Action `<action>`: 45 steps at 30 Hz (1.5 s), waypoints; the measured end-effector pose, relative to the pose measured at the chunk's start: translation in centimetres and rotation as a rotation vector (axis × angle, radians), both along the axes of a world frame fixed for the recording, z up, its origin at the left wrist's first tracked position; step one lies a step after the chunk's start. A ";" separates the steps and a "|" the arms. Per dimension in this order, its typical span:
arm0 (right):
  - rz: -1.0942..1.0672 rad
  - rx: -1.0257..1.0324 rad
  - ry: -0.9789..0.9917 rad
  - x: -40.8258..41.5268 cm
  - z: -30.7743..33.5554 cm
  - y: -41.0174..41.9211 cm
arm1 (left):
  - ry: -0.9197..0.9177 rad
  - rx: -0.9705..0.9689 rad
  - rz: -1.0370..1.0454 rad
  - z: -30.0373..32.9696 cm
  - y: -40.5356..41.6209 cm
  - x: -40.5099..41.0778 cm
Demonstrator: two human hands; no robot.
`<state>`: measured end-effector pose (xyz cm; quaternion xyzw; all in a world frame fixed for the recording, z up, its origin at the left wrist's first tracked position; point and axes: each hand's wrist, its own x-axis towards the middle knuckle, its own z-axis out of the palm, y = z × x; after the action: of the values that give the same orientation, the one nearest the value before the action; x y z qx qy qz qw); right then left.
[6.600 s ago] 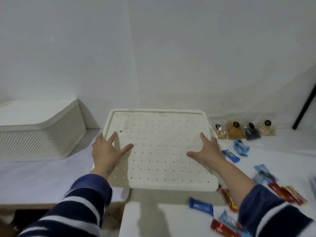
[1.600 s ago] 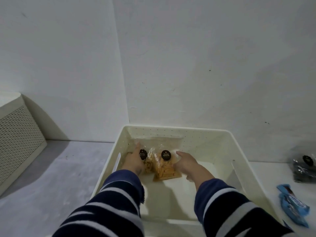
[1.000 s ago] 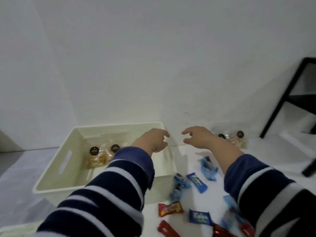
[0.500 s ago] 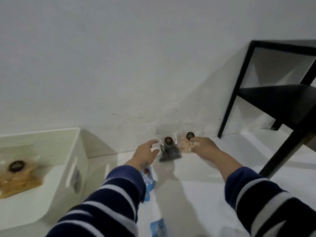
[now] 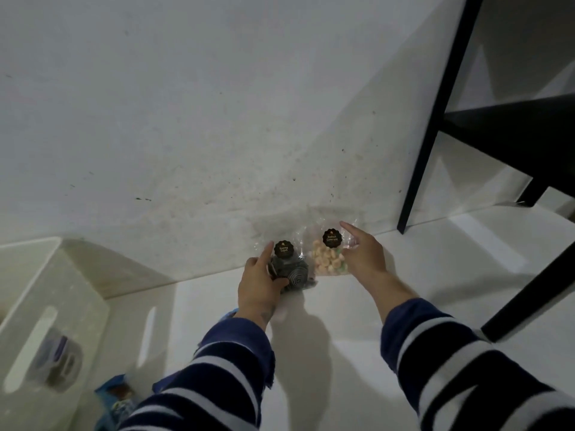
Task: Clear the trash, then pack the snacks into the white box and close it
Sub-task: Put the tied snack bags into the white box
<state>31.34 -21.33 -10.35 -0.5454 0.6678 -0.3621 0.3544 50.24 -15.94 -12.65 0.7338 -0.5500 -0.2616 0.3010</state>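
Head view: white tabletop (image 5: 404, 275) against white wall (image 5: 217, 104); dark-cookie clear bag (image 5: 291, 272) is gripped by left hand (image 5: 259, 283), pale-biscuit clear bag (image 5: 326, 258) touched by right hand (image 5: 362, 255), fingers relaxed; black metal shelf (image 5: 504, 126) right.

White tabletop (image 5: 389, 284) holding two snack bags (image 5: 326, 259) by the wall, with a white box (image 5: 46, 306) far to their left.

The white box (image 5: 53, 309) is cut off at the left edge.
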 end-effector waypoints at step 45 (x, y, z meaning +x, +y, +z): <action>0.376 0.043 0.554 45.6 9.5 18.4 | 0.169 0.045 0.172 7.8 17.8 43.1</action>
<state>76.97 -2.96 -0.88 -0.7291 0.6338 -0.1141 0.2316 93.31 1.87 -4.90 0.7602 -0.4517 -0.3081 0.3510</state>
